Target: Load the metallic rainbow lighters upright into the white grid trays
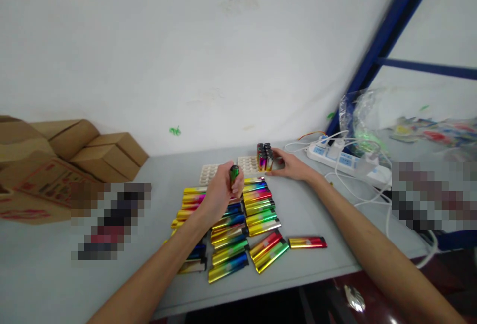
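- Forearms come in from the bottom edge, both reaching over the grey table (74,274) toward a white slotted tray (247,164); that tray serves as the landmark for every place below.
- Left hand (219,196), just in front of the tray, is clenched around 1 green-topped lighter (234,172), held upright above the table with its head showing over the fingers.
- Right hand (292,166) rests just right of the tray with its fingers loosely curled, touching the cluster of upright lighters (264,157) already standing in the tray's right end; whether it pinches 1 of them or only steadies the group I cannot tell.
- Loose lighters (238,224) with shiny rainbow bodies lie flat in about 3 rows in front of the tray, 1 red one (307,242) a little apart on the right.
- Step in hand, as I judge it: filling the tray, with 1 lighter lifted and the standing group steadied.
- Next move would call for carrying the held lighter to a free slot beside the cluster, keeping it vertical, and seating it without knocking its neighbours.
- Left of the tray sit cardboard boxes (93,150); right of it lie a white power strip (343,160) with cables and a plastic bag (368,115).
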Demonstrator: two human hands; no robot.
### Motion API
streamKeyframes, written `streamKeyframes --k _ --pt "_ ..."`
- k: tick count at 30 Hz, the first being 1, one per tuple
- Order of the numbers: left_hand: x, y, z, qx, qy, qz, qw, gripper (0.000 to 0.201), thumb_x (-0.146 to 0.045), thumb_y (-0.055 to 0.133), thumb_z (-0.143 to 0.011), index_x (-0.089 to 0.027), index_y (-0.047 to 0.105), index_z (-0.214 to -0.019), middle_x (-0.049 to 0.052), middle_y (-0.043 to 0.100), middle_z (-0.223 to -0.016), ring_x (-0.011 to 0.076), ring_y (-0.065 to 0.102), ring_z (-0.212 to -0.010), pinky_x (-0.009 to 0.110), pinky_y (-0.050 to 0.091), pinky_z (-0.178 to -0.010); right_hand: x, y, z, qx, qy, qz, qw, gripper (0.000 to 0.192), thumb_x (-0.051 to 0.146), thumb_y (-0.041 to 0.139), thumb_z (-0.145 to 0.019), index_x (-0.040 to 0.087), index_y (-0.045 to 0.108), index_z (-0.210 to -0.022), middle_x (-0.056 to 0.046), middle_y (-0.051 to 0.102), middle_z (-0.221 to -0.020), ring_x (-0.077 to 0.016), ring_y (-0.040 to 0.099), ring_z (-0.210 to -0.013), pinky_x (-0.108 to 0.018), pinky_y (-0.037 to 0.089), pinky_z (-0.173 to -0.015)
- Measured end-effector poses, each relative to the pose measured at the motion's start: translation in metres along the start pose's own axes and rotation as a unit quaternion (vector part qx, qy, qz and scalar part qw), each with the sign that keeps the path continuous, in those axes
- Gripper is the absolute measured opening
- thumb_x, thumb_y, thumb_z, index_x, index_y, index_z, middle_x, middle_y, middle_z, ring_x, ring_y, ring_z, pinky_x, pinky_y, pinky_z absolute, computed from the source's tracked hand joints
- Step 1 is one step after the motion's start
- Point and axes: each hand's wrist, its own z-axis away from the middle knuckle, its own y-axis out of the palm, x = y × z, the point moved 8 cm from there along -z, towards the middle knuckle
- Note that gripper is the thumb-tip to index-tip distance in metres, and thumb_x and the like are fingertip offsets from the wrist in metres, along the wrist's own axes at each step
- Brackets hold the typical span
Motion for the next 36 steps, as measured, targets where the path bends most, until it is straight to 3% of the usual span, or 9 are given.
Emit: streamKeyframes --k 6,24,36 --pt "0.0018 -0.0054 0.0007 -0.050 0.017 -0.041 0.998 0.042 -0.045 0.040 -0.091 -0.020 0.040 -0.058 -0.006 0.027 -0.051 0.0089 0.022 -0.044 0.021 0.022 -0.043 0.0000 -0.0002 0.0007 0.000 0.004 -0.001 1.000 0.085 0.044 0.080 -0.073 0.017 0.044 -0.145 -0.017 0.061 -0.133 -0.0306 0.063 -0.111 -0.046 0.053 -0.092" --pt "0.0057 0.0027 0.0030 -0.003 -0.011 0.004 1.000 0.042 -0.050 0.041 -0.088 -0.019 0.040 -0.059 -0.006 0.026 -0.053 0.0082 0.021 -0.044 0.020 0.022 -0.042 0.0050 -0.0008 0.0002 0.000 -0.009 -0.010 1.000 0.082 0.042 0.081 -0.073 0.019 0.045 -0.144 -0.014 0.062 -0.132 -0.0292 0.063 -0.111 -0.045 0.054 -0.092" --pt "0.0054 -0.0016 0.0008 -0.046 0.010 -0.017 0.999 0.036 -0.039 0.042 -0.087 -0.019 0.039 -0.057 -0.006 0.023 -0.051 0.0077 0.019 -0.043 0.019 0.019 -0.041 0.0023 0.0000 -0.0004 0.002 -0.004 -0.008 1.000 0.082 0.043 0.081 -0.073 0.019 0.045 -0.143 -0.014 0.062 -0.131 -0.0290 0.062 -0.109 -0.044 0.054 -0.090"
